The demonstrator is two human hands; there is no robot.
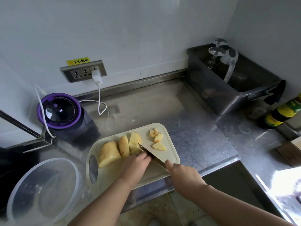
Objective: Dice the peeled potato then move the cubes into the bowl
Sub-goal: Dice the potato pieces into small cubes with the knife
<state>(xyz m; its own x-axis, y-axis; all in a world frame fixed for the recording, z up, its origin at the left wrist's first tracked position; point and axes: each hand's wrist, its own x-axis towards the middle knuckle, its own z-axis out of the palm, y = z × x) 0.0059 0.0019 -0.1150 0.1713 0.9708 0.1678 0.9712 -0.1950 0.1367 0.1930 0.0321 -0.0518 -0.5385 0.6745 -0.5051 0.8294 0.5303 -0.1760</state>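
So that the potato [124, 146] cannot slip on the board [170, 153], it is held by the curled left grip [136, 165]; the knife [149, 154] is clasped in the right grip [184, 176], with the bowl [55, 159] set close.

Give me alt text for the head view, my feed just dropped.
The right hand grips a knife, cutting a potato slice that the left hand holds on a pale cutting board. Bigger potato pieces lie left of it, a few cubes far right; the clear bowl at near left holds none.
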